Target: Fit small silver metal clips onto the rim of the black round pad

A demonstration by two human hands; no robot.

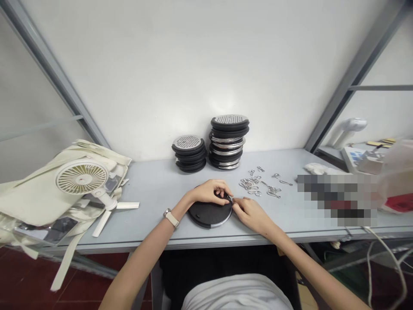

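A round black disc point(208, 214) with a strip of silver rim lies flat near the table's front edge. My left hand point(211, 191) rests over its far side, fingers curled and pinched at the disc's right edge; the fingertips partly hide what they hold. From the right, my right hand point(253, 215) pinches a small silver metal clip point(230, 199) against that same edge. Whether the clip is hooked to the disc cannot be made out. Several loose silver spring clips point(250, 184) are scattered just beyond my right hand.
Behind the disc stand a short stack point(189, 157) and a taller stack point(228, 144) of round black and silver pieces with perforated tops. A white fan point(82, 177) lies on a cream bag point(35, 189) at left. A plastic bag point(398, 176) is at right.
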